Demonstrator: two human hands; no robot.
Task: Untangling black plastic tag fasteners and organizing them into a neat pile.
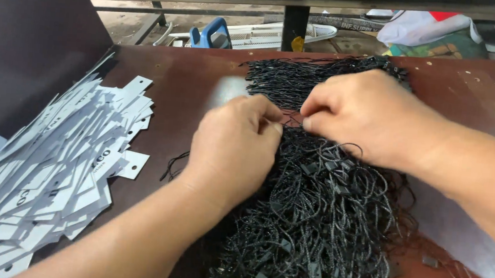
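Both the left hand (235,147) and right hand (358,115) pinch, apparently, one strand atop the black cord pile (317,221) mid-worktop (187,81), where tugging could snag neighbouring loops into a tangle.

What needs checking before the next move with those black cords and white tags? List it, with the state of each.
1. Left hand on the black cords: ok, fingertips pinched at the bundle.
2. Right hand on the cords: ok, fingertips meet the left hand's.
3. A single cord separated out: cannot tell, fingers hide it.
4. White tags within reach: ok, heaped beside the left forearm.
5. Tag in either hand: not ok, none seen.
6. Cords on the brown table: ok, piled mid-table.
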